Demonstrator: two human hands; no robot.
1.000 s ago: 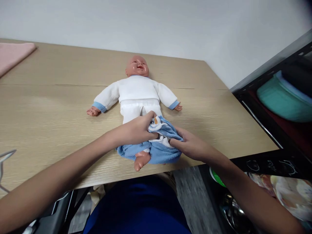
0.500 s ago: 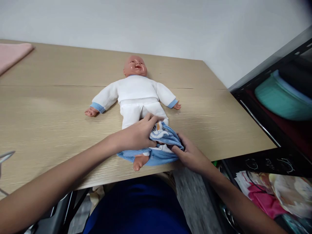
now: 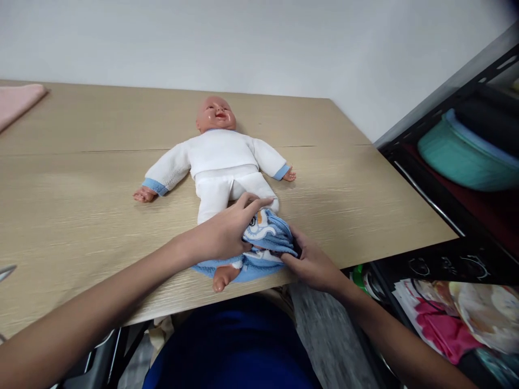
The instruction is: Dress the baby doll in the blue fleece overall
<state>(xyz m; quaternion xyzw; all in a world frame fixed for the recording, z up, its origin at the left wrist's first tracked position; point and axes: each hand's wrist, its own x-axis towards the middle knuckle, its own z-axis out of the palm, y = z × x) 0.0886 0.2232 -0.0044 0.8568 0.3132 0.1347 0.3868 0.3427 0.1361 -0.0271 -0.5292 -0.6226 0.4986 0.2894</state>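
On its back lies a baby doll (image 3: 223, 151) in a white top with blue cuffs and white cloth on its upper legs. Blue pants (image 3: 265, 232) with a printed or stitched animal patch are bunched around its lower legs. One bare foot (image 3: 224, 277) sticks out at a blue hem; the other foot is covered by cloth. My left hand (image 3: 227, 229) grips the pants' upper edge by the doll's leg, fingers over the cloth. My right hand (image 3: 310, 259) pinches the side of the same pants, thumb towards me.
The wooden table (image 3: 344, 200) ends just in front of my lap. A folded pink cloth (image 3: 20, 102) lies at the far left. At the right a black rack (image 3: 413, 178) holds a teal basin (image 3: 466, 151), with clothes (image 3: 446, 324) lower down. A white wall stands behind.
Both hands keep their hold on the blue pants, with little shift of the cloth. The view has swung slightly, so the doll appears a bit further left.
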